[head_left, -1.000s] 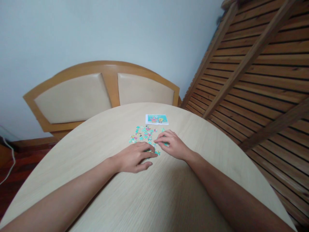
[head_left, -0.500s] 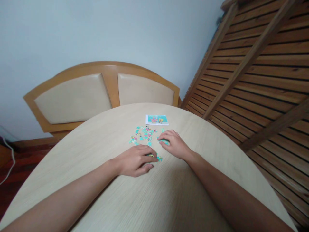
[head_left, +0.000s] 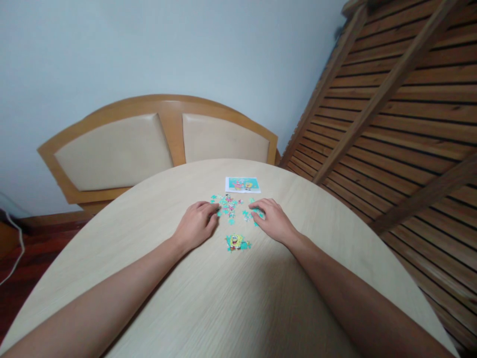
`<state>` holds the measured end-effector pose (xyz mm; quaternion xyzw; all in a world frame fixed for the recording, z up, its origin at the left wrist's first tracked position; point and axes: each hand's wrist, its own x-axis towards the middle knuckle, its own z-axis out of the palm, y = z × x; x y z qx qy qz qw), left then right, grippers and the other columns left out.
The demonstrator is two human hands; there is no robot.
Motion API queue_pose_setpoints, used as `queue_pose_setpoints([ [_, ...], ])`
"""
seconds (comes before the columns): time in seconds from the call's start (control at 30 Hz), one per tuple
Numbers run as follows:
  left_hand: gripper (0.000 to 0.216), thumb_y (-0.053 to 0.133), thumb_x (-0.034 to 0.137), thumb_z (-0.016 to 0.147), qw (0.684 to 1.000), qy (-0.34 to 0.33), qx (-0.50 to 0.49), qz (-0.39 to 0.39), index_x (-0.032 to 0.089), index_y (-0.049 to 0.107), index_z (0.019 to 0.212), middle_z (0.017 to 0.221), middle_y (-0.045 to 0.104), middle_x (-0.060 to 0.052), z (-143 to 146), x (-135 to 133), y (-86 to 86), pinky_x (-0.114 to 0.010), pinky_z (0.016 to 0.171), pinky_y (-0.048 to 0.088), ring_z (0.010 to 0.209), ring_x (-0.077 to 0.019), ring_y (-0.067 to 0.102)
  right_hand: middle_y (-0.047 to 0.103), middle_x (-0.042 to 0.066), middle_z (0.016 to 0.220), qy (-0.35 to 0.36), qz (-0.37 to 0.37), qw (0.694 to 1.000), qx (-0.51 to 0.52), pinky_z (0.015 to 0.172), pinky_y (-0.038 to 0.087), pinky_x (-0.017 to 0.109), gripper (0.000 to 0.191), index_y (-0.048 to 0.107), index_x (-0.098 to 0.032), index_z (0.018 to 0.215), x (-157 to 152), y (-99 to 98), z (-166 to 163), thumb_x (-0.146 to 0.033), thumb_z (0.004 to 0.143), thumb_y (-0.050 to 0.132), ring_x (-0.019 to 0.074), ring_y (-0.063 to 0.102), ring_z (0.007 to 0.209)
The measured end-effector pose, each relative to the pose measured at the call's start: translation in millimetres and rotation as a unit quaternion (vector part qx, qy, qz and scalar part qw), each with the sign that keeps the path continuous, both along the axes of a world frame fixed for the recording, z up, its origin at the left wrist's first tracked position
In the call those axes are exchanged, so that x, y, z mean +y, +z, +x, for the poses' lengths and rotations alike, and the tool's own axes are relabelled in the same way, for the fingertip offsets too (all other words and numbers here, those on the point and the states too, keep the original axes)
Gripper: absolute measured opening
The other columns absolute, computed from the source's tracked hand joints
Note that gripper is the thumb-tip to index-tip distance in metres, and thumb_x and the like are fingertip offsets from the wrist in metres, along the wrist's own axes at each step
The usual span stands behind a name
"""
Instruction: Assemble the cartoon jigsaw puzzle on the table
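Observation:
Loose jigsaw puzzle pieces (head_left: pixel 230 204), mostly turquoise with some pink, lie scattered on the table. My left hand (head_left: pixel 197 224) rests at the left side of this pile, its fingertips over some pieces, with thumb and fingers apart. At the right side, my right hand (head_left: pixel 274 220) has its fingers stretched out and thumb apart, over a smaller group of turquoise pieces (head_left: pixel 246 216) that it partly hides. Nearer to me lies a joined puzzle section (head_left: pixel 236 242) showing a yellow cartoon sponge figure on turquoise. Neither hand touches this section.
A picture card (head_left: pixel 242 185) with a pink and a yellow figure lies flat beyond the pieces. The round wooden table (head_left: pixel 208 308) fills the foreground. Behind it stand a padded headboard (head_left: pixel 171 129) and a wall; a slatted wooden panel (head_left: pixel 395 114) leans at the right.
My left hand has moved away and leftward from the joined section, uncovering it, and now reaches over the left side of the loose pieces. My right hand has barely moved.

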<state>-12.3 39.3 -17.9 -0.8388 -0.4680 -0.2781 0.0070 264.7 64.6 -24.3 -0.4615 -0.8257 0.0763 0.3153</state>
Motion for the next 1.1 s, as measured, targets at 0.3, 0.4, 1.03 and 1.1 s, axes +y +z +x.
queue_pose_setpoints([
  [0.3,0.037,0.049,0.02,0.095,0.998,-0.06,0.033,-0.016,0.016,0.061,0.129,0.12,0.07,-0.012,3,-3,-0.2,-0.046,0.104,0.049,0.115,-0.0259,0.061,0.071,0.006,0.113,0.161,0.023,0.986,-0.037,0.099,0.043,0.043,0.023,0.07,-0.024,0.113,-20,14.0,-15,-0.03,0.093,0.063,0.0238,0.057,0.111],
  [0.4,0.033,0.051,0.018,0.094,0.997,-0.076,0.032,-0.011,0.018,0.064,0.125,0.117,0.071,-0.011,4,-5,1.9,-0.045,0.103,0.05,0.113,-0.0255,0.062,0.071,0.006,0.117,0.204,0.01,0.977,-0.068,0.102,0.04,0.044,0.028,0.071,-0.024,0.118,-28,19.2,-21,-0.035,0.093,0.064,0.0245,0.055,0.116],
  [1.03,0.019,0.06,0.024,0.095,0.994,-0.106,0.011,-0.03,0.021,0.063,0.114,0.108,0.073,-0.007,6,-8,6.1,-0.043,0.093,0.053,0.104,-0.0254,0.065,0.069,0.006,0.123,0.204,0.013,0.975,-0.088,0.105,0.039,0.05,0.032,0.074,-0.029,0.115,-30,22.4,-20,-0.042,0.085,0.072,0.0281,0.055,0.12],
  [1.1,0.019,0.059,0.023,0.095,0.993,-0.114,-0.001,-0.038,0.02,0.062,0.113,0.108,0.072,-0.007,6,-8,5.1,-0.042,0.094,0.053,0.105,-0.0251,0.065,0.07,0.006,0.122,0.187,0.012,0.979,-0.085,0.105,0.04,0.049,0.034,0.073,-0.028,0.116,-28,21.1,-19,-0.043,0.086,0.071,0.028,0.055,0.119],
])
